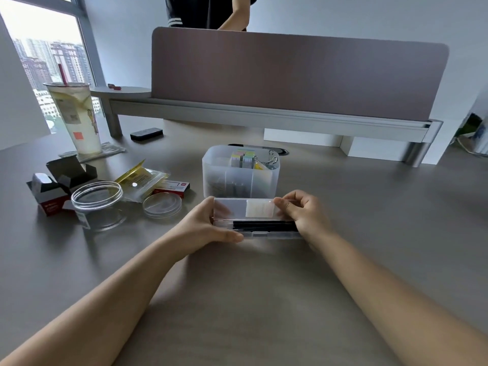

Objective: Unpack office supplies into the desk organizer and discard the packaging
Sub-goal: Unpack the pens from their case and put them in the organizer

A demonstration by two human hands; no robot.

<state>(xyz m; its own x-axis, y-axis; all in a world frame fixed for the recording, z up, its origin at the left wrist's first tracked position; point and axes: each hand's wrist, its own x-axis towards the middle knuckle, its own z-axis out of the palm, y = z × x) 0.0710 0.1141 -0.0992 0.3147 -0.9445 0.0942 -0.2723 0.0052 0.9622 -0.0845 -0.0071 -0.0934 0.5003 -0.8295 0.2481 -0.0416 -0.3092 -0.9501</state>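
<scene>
A tall drink cup (76,117) with a red straw (62,73) stood far left of the hands on the surface (264,299). Beyond it lay a black eraser (146,133). A mauve divider panel (298,72) rose opposite, with a person (208,11) behind and a window (50,62) at left.

Clear glossy plastic pen case (257,228)

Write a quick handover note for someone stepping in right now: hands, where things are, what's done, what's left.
Left hand and right hand hold the clear pen case at its ends, lid open, black pens inside, just in front of the organizer.
Done: sticky notes and binder clips are in the organizer.
Left: move the pens over, then discard the case, the open boxes, empty jar, its lid and the yellow packet on the left.
</scene>
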